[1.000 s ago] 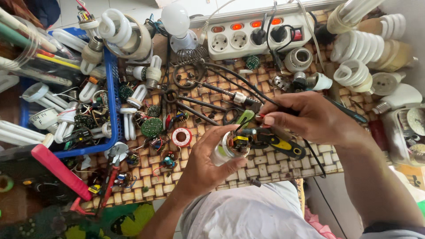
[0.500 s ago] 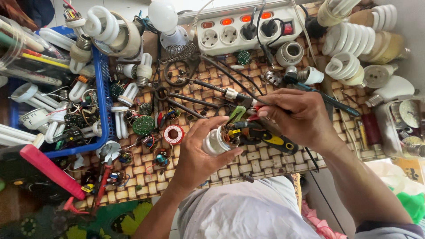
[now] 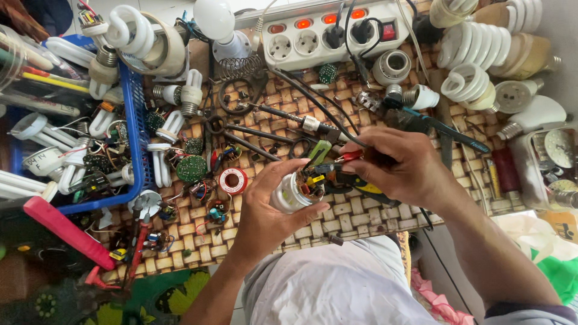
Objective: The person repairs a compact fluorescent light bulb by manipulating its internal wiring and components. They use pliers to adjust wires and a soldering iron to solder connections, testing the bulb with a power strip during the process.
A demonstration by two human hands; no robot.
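Little has moved: left hand (image 3: 271, 207) fingers grip lamp base (image 3: 290, 195); right hand (image 3: 400, 165) hides its tool.

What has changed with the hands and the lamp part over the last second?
Little changed. The left hand still holds the white lamp base, tipped slightly more upright. The right hand keeps the red-tipped tool at its open end. The solder reel and power strip stayed put.
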